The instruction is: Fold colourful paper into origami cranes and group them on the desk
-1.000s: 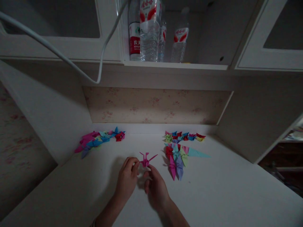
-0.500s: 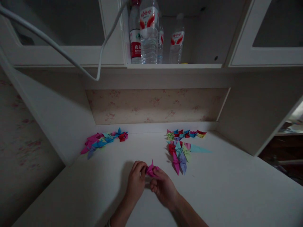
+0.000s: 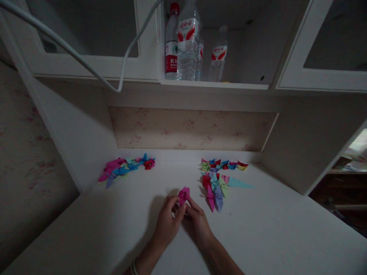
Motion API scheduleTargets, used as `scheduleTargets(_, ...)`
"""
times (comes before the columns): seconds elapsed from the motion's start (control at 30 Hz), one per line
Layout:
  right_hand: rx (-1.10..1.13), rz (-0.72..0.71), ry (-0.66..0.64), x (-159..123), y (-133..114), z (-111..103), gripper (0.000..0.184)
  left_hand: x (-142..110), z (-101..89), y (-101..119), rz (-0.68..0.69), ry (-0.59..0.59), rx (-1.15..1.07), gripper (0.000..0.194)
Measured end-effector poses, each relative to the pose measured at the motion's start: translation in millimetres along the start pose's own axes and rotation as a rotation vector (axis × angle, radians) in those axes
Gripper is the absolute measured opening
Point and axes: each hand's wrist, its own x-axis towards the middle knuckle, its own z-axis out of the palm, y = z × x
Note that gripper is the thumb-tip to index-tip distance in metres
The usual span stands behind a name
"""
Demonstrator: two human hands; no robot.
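A small pink folded paper figure (image 3: 184, 194) is pinched between the fingertips of both my hands, just above the white desk (image 3: 258, 236). My left hand (image 3: 168, 221) grips it from the left, fingers curled. From the right, my right hand (image 3: 198, 220) closes on it too. To the right of the hands lies a fan of folded paper pieces (image 3: 218, 187) in pink, purple, green and teal. Behind that runs a row of small coloured folded pieces (image 3: 223, 165). At the back left lies another heap of pink and blue folded papers (image 3: 124, 170).
A shelf above holds several water bottles (image 3: 187, 42). A white cable (image 3: 86, 68) hangs across the upper left. White cabinet walls close the desk on the left (image 3: 77, 130) and the right (image 3: 312, 145). A floral panel (image 3: 189, 128) forms the back.
The pink paper had spread wings and points a second ago; now it is folded into a compact shape between my fingertips. My hands have drawn closer together, and the view has shifted slightly.
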Motion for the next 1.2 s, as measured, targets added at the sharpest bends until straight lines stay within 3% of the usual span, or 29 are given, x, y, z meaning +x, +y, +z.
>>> scheduleTargets(0.13,-0.084,-0.005,-0.048,-6.0,1.1,2.1,0.066,-1.1,-1.1,-0.6,0.056,0.052,0.144,0.034)
scheduleTargets(0.3,-0.229,-0.054,-0.182,-7.6,4.9,-3.0,0.076,5.1,-5.2,-19.7,-0.032,0.11,0.251,0.028)
scheduleTargets(0.57,-0.444,-0.181,-0.285,-4.9,18.7,-12.4,0.086,11.1,-9.9,-18.5,-0.119,0.062,0.112,0.036)
scheduleTargets(0.93,-0.672,-0.302,-0.399,-7.6,22.4,-12.9,0.087,14.6,-7.8,-24.4,-0.122,0.153,-0.025,0.026)
scheduleTargets(1.0,-0.751,-0.335,-0.388,-9.0,20.8,-12.2,0.083,15.5,-8.0,-27.1,-0.149,0.188,-0.039,0.026)
scheduleTargets(1.07,-0.84,-0.372,-0.336,-10.2,18.1,-11.1,0.068,16.6,-9.5,-30.0,-0.172,0.222,-0.058,0.026)
scheduleTargets(1.2,-0.809,-0.339,-0.052,-8.0,13.4,-10.3,0.021,18.4,-11.5,-33.6,-0.172,0.246,-0.076,0.027)
